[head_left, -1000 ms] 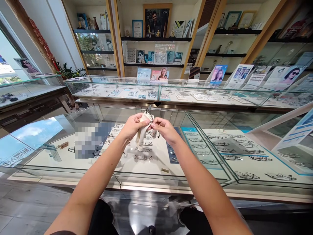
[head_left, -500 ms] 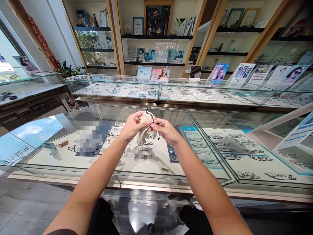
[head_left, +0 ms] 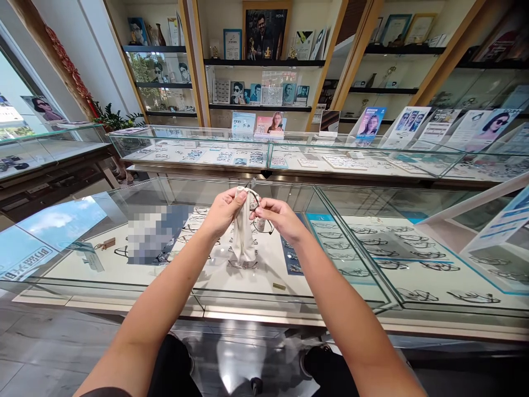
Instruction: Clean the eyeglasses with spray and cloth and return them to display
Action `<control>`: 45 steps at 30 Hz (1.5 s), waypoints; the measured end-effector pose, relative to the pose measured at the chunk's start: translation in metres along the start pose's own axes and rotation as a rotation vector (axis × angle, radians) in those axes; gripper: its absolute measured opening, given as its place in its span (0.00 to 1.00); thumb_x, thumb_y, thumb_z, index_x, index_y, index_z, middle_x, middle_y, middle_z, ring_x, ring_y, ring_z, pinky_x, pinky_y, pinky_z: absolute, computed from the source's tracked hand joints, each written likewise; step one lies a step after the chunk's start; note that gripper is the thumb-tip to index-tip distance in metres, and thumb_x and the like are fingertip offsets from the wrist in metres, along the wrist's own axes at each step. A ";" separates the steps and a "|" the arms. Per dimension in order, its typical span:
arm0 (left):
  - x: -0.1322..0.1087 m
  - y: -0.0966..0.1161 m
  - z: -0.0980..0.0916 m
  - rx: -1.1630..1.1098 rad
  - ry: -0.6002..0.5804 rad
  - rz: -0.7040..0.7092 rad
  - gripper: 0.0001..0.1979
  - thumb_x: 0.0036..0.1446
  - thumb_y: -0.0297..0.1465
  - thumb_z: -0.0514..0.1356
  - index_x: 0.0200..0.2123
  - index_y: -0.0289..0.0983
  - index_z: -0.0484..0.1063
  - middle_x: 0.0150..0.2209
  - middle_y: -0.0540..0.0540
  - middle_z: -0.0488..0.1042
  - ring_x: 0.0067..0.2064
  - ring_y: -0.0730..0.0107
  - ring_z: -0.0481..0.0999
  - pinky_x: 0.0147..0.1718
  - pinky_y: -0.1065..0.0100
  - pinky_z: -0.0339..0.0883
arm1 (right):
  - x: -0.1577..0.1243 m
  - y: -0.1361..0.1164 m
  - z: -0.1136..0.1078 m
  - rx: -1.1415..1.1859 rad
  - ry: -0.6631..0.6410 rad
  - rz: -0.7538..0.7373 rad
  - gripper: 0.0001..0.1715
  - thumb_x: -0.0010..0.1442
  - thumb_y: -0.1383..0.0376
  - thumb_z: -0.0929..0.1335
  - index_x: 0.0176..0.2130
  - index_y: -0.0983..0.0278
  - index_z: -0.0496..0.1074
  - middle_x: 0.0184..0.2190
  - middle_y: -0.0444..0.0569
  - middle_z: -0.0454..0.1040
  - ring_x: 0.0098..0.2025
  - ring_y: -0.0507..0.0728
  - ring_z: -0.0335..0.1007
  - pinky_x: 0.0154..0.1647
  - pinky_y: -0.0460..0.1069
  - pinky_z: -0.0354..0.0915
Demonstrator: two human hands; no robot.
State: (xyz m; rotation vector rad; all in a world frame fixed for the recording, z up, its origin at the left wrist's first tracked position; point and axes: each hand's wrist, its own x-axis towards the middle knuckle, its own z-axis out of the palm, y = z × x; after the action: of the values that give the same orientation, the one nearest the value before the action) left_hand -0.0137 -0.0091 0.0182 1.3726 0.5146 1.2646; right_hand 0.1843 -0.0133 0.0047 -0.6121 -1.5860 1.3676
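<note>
While the L hand (head_left: 226,212) pinches a pale cloth (head_left: 244,240) at the upper end of a pr of dark-rimmed glasses (head_left: 262,225), the R hand (head_left: 279,216) has its fingertips closed on the frame. Both hands are up close, just beside each other, w/ the glasses tilted btwn them above a glass display case (head_left: 248,284). Cloth hangs loose below the L thumb; 1 lens shows under the R fingers. Gold-coloured tag (head_left: 279,286) lies inside, nr the front.

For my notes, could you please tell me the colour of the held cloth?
The cloth is off-white; it shows best in the head view.
</note>
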 end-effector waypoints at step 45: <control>-0.002 -0.015 0.010 0.044 0.167 0.086 0.25 0.52 0.52 0.78 0.34 0.35 0.80 0.29 0.49 0.77 0.29 0.74 0.72 0.31 0.70 0.68 | -0.002 -0.004 0.002 0.027 -0.051 0.011 0.29 0.58 0.44 0.82 0.31 0.63 0.73 0.32 0.45 0.72 0.34 0.53 0.63 0.37 0.48 0.59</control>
State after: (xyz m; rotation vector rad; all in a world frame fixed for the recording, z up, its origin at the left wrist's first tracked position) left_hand -0.0007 -0.0113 0.0057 1.3441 0.6061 1.4536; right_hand 0.1842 -0.0172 0.0082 -0.5749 -1.6042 1.4209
